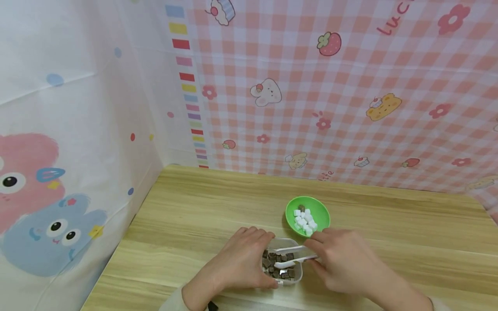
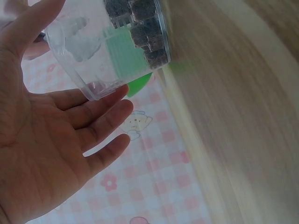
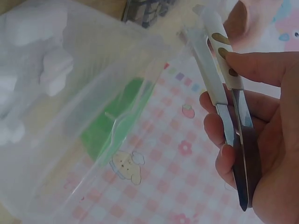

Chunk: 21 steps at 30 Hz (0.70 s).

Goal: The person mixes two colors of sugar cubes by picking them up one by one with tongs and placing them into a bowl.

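My left hand grips the side of a clear plastic container, thumb at the near side and fingers at the far side. Dark brown cubes lie inside it. In the left wrist view, the fingers spread along the container's wall. My right hand holds white-tipped metal tongs, thumb on one arm and fingers on the other. The tong tips are spread and reach in over the brown cubes. In the right wrist view, the tongs have oval slots in their white ends.
Just behind the container stands a green bowl with several white cubes and one brown piece. A translucent plastic wall with white pieces behind it fills the left of the right wrist view. Patterned cloth hangs behind the wooden table.
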Motion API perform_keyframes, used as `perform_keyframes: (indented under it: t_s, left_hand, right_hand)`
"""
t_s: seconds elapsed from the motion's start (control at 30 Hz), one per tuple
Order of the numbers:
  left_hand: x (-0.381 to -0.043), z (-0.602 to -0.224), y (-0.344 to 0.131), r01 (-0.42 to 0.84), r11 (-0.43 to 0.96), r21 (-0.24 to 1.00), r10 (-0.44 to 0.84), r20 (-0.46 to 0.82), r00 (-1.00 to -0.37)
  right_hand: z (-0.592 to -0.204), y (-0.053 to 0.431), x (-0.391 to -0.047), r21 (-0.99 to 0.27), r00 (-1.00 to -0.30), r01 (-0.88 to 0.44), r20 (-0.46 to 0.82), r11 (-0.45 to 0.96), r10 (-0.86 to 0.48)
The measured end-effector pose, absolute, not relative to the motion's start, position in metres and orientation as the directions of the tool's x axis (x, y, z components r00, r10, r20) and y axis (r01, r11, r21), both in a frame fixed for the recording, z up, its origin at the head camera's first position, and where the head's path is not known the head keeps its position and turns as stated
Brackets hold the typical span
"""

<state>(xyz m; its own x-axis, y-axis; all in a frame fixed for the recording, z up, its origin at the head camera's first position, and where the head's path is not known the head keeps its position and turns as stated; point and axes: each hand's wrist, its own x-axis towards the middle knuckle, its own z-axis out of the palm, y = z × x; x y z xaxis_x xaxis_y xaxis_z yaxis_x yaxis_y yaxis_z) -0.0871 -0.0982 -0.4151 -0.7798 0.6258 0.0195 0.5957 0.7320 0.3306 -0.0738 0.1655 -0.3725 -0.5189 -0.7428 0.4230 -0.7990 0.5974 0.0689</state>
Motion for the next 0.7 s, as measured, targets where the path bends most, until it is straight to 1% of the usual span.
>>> perform_keyframes:
  t_s: [0.1,0.3,0.53,0.7]
  left_hand:
    - [-0.088,-0.415,-0.098,0.593,0.732,0.334,0.625,0.017,-0.781]
    - [-0.088,-0.415,-0.098,0.587,0.736,0.336,0.621,0.008,-0.784]
    - [-0.088,-0.415,-0.098,0.586,0.739,0.333,0.62,0.003,-0.784]
    - [-0.088,-0.415,-0.097,0.587,0.741,0.326,0.619,0.007,-0.785]
  right_hand:
    - [-0.374,0.162,-0.073,0.082,-0.522,-0.799,0.396,0.595,-0.755]
    - [-0.374,0.159,-0.071,0.104,-0.551,-0.783,0.342,0.613,-0.762]
    - [-0.374,0.154,-0.072,0.142,-0.527,-0.793,0.328,0.593,-0.784]
    - [-0.372,0.152,-0.072,0.139,-0.536,-0.794,0.3,0.592,-0.789]
